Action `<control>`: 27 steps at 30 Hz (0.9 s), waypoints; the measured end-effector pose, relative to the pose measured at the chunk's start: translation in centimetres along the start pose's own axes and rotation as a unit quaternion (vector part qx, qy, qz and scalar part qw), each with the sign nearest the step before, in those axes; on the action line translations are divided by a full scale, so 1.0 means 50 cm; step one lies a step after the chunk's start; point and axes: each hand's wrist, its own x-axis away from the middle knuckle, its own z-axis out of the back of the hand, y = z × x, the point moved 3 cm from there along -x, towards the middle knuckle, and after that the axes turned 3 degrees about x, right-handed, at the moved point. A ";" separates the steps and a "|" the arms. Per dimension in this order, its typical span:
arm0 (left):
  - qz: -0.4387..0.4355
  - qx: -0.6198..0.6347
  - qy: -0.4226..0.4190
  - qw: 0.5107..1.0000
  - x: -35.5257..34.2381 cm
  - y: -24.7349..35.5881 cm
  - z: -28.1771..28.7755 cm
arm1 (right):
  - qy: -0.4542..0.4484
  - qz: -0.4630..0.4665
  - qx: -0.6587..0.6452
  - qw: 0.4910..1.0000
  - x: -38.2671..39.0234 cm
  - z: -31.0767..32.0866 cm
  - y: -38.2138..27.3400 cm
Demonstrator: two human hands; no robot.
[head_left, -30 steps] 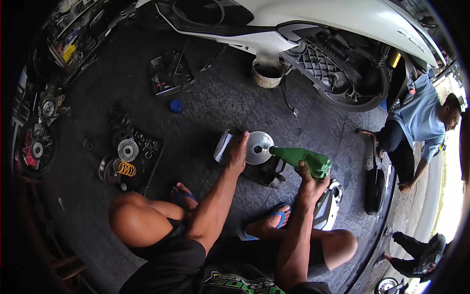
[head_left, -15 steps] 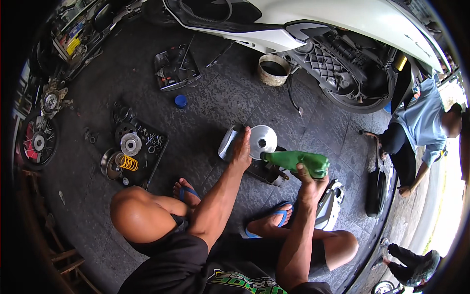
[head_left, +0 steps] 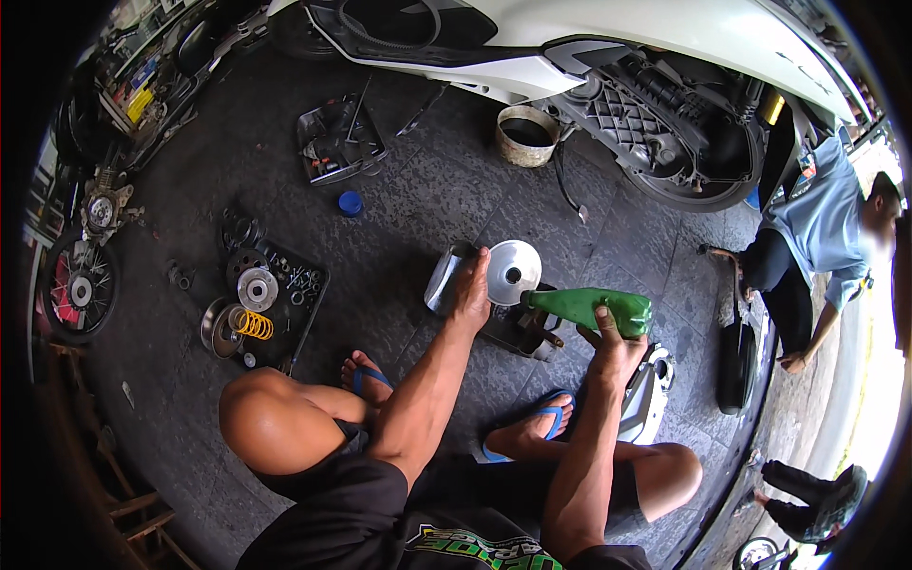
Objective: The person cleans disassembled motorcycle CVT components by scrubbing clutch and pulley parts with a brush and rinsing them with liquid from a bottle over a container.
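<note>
My left hand (head_left: 472, 293) is closed on the left rim of a shiny silver pulley disc (head_left: 521, 258) with a dark hole at its middle. Its fingertips are hidden behind the disc. In my right hand (head_left: 616, 350) is a green plastic bottle (head_left: 594, 309), held nearly level and wrapped by the fingers. The bottle's neck points left and ends at the disc's lower right edge. Below the disc sits a dark tray (head_left: 518, 337), partly covered. A silvery box-like thing (head_left: 443, 282) lies beside my left hand.
A parts tray (head_left: 309, 328) at left holds bolts, near a yellow spring (head_left: 255, 325). Ahead are a blue cap (head_left: 351, 203), a tool tray (head_left: 337, 171), a stained bucket (head_left: 513, 157) and a white scooter (head_left: 608, 28). A metal cover (head_left: 646, 399) lies by my right forearm; a person (head_left: 822, 228) crouches at right.
My right hand and the green bottle have shifted a little to the right, so the bottle's neck is slightly farther from the disc's middle. My left hand keeps its hold on the disc.
</note>
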 end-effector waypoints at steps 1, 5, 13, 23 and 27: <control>0.000 -0.002 -0.001 1.000 0.001 0.000 -0.002 | 0.002 0.000 -0.002 1.000 -0.001 0.001 0.002; -0.010 -0.011 0.005 1.000 -0.008 -0.010 -0.007 | 0.045 -0.046 -0.020 0.998 -0.019 0.023 0.034; -0.053 -0.034 -0.001 0.998 -0.013 0.030 0.036 | 0.197 -0.334 -0.395 0.833 -0.152 0.087 0.279; -0.117 -0.257 0.015 0.959 0.007 0.017 0.002 | 0.124 -0.477 -0.547 0.677 -0.183 0.212 0.566; -0.115 -0.356 0.029 0.927 0.009 0.039 -0.027 | 0.117 -0.452 -0.571 0.676 -0.186 0.201 0.595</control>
